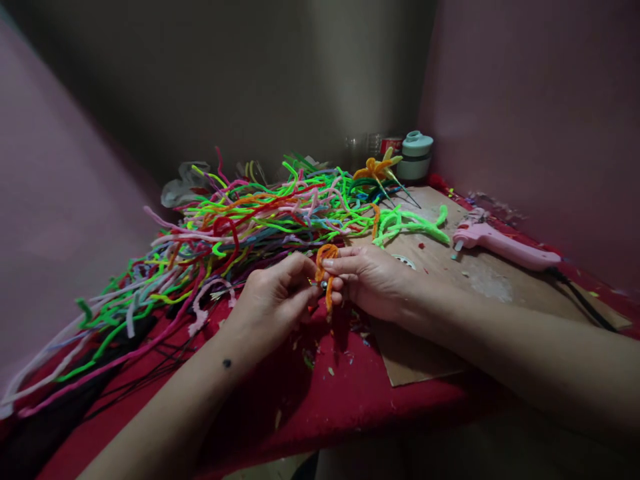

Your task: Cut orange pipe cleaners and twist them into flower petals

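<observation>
An orange pipe cleaner [327, 252], bent into a loop with a tail hanging down, is between my two hands above the front of the table. My right hand [367, 277] pinches it at the loop between thumb and fingers. My left hand [280, 287] is closed at the pipe cleaner's left side, its fingertips pressed together. A small shiny piece shows between the hands, too small to name. Just behind lies a big heap of coloured pipe cleaners [270, 207]. Bent green pipe cleaners [410, 225] rest on the cardboard to the right.
A pink glue gun [505, 245] with a black cord lies on the cardboard sheet [430, 360] at right. Orange and yellow pipe-cleaner flowers [377, 167] stand near a pale green lidded container [415, 157]. Scraps litter the red tablecloth [300, 413]. Walls rise around the table.
</observation>
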Tool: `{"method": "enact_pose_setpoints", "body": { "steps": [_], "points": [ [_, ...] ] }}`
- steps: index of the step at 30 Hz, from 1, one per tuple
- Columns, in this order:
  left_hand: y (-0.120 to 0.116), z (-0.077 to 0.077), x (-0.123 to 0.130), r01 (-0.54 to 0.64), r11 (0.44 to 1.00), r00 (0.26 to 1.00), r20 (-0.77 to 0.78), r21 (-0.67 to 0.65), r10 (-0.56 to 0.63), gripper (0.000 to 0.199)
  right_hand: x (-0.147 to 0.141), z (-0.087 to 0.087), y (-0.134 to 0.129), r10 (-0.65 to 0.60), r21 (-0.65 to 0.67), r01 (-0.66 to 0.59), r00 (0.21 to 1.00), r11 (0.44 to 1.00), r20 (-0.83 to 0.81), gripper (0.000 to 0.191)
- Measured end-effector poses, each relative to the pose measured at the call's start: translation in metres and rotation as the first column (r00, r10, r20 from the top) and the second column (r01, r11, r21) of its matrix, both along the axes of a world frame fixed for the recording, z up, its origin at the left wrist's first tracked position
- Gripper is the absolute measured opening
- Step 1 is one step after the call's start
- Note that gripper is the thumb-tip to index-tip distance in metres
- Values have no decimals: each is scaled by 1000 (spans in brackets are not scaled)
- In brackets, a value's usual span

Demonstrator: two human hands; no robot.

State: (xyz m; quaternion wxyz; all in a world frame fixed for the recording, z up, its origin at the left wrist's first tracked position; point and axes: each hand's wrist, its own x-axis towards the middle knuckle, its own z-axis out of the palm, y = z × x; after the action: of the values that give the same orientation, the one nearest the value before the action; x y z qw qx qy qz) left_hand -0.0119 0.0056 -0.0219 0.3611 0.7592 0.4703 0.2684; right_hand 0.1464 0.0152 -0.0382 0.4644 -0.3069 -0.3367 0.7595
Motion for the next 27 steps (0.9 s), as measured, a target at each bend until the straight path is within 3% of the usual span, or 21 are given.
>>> {"method": "enact_pose_setpoints", "body": {
  "steps": [5, 7, 9, 12, 17, 22, 27],
  "points": [
    [-2, 9, -3, -35, 996, 999, 25, -84, 37, 8, 2, 5, -1, -46, 15, 46, 999, 999, 7, 15],
    [-2, 13, -5, -58, 983, 998, 27, -175, 64, 7, 3, 5, -1, -47, 33, 45, 998, 998, 39, 14],
    [-1, 16, -6, -9, 947, 998, 58, -320, 30, 8, 3, 4, 0, -35, 64, 31, 998, 997, 59, 9],
    [1, 14, -5, 135, 874, 974, 223, -468, -31, 16, 3, 0, 0, -38, 113, 32, 998, 993, 56, 4],
    [1, 7, 0, 158, 858, 923, 381, -488, 47, 16, 3, -3, 1, -42, 148, 26, 994, 989, 100, 6],
    [1, 4, 0, 196, 833, 905, 423, -518, 50, 15, 4, -2, 1, -35, 160, 16, 993, 987, 116, 6],
    [2, 3, -5, 192, 847, 913, 407, -495, 30, 16, 4, 0, 0, -47, 163, 29, 993, 986, 106, 4]
  ]
}}
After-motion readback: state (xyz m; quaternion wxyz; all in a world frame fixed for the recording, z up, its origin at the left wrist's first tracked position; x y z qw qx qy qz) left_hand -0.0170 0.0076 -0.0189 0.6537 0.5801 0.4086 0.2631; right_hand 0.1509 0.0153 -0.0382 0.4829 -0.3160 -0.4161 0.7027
